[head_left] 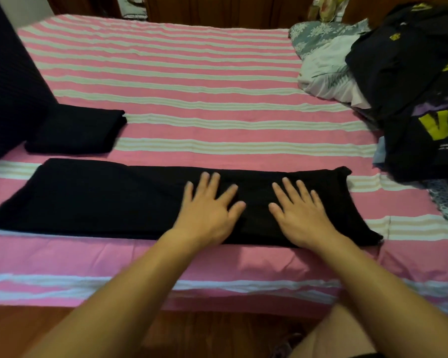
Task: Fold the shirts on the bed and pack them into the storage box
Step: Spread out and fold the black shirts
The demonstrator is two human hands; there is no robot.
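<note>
1. Fingers [214, 180] straight and spread on both hands, palms flat on cloth, gripping nothing.
2. Left hand [207, 208] and right hand [299, 210] side by side, just apart, pressing on the right half of the shirt [88, 200].
3. Shirt: black, folded into a long band, lying along the near edge of the bed [192, 86], flat.
4. Folded shirt [75, 129]: also black, a small neat rectangle near the left edge, just beyond the band, not touching it.
5. Box [8, 86]: dark, at the left edge, touching the folded shirt's far side.
6. Pile [411, 86] of unfolded dark clothes with yellow print, heaped at the right edge, well apart from the hands.
7. Pillow [323, 55], grey and white, at the far right corner, partly under the pile.
8. Nothing lying between hands and pile or box but striped sheet.
</note>
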